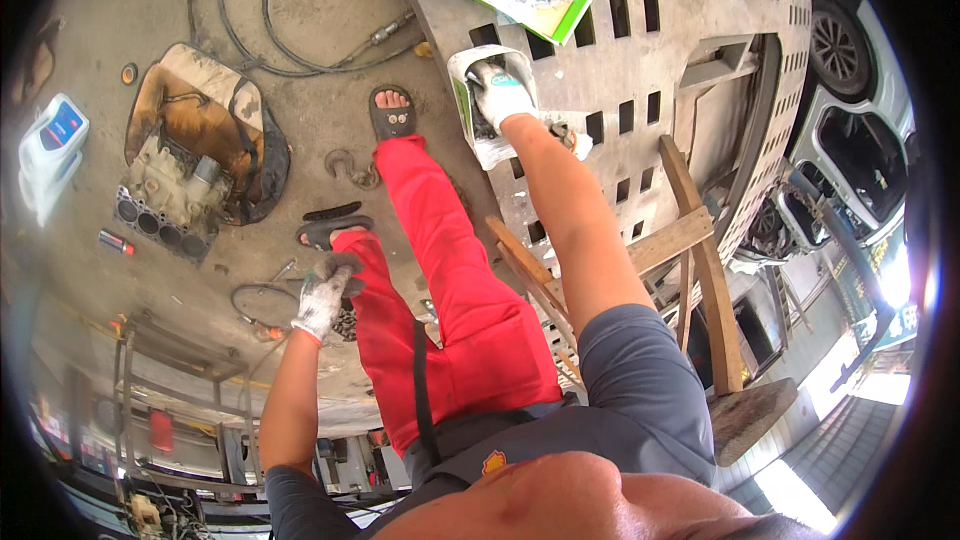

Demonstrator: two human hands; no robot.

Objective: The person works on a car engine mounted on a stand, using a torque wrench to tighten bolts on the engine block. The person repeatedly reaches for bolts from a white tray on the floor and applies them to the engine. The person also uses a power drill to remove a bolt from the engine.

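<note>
My right hand (503,98), in a white work glove, reaches into a cut-open white plastic container (490,151) on the perforated metal platform. Its fingers point down inside, and their tips are hidden, so I cannot tell whether they grip anything. My left hand (325,298) hangs beside my left knee in a white glove with dirty grey fingers. The fingers are loosely bent and apart, with nothing visible in them. Just beyond the container lies an open green-edged box (570,25) holding a round part in printed plastic wrap.
An engine block (165,195) sits at left beside a stained, dark-edged cover (190,90). A white jug (50,160) and a small can (116,242) stand farther left. A black hose (270,40) coils across the floor. Wooden beams (705,280) and cars are at right.
</note>
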